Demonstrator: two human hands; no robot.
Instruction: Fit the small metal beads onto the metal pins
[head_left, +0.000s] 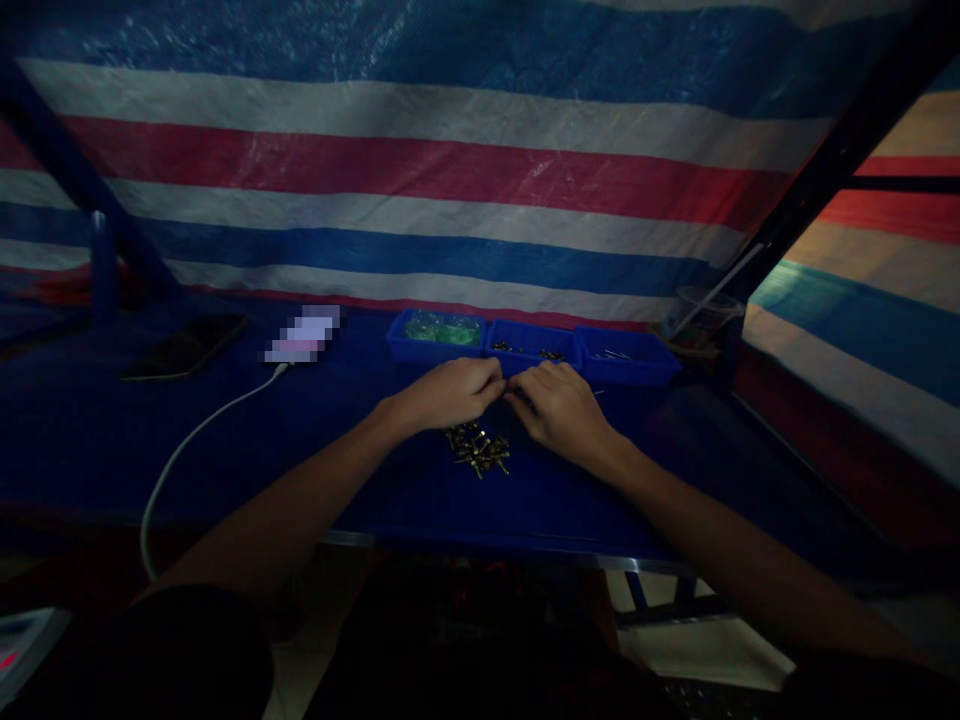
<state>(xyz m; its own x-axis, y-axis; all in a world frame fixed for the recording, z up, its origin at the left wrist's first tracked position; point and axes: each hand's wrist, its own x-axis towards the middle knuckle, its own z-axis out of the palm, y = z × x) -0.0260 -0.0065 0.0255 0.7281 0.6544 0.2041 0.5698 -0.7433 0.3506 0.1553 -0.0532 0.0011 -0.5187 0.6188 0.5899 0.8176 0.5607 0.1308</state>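
My left hand (457, 391) and my right hand (556, 405) meet fingertip to fingertip above the blue tabletop (585, 510). Both are closed in a pinch, and whatever sits between the fingers is too small and dark to make out. Just below my left hand lies a loose pile of small brass-coloured metal parts (480, 452). Behind the hands stand blue trays in a row. The left tray (420, 350) holds a green item in clear plastic (442, 328), the middle tray (536, 333) small brass-coloured pieces, and the right tray (637, 372) thin pale metal pieces.
A lit phone (304, 335) with a white cable (199, 437) lies to the left, beside a dark phone-like slab (187, 347). A clear plastic cup (705, 305) stands at the back right. Striped sheeting (450, 170) hangs behind, between slanted frame bars (825, 180).
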